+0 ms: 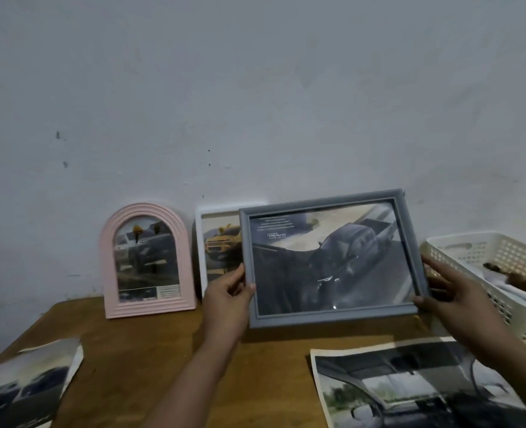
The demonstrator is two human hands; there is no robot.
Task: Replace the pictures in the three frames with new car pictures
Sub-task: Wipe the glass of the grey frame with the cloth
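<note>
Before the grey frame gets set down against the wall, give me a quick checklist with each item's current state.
1. Left hand grips the grey rectangular frame at its left edge: ok.
2. Right hand grips its right edge: ok.
3. Car picture shows behind the glass: ok.
4. Back panel fastened: cannot tell, it is hidden.
5. Standing spot between the white frame and the cream plastic basket: cannot tell.
6. Pink arched frame stands upright against the wall: ok.

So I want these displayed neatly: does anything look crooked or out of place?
Yes. The grey frame, held by the left hand and right hand, sits tilted and covers part of the white frame. The pink arched frame stands upright.
</note>
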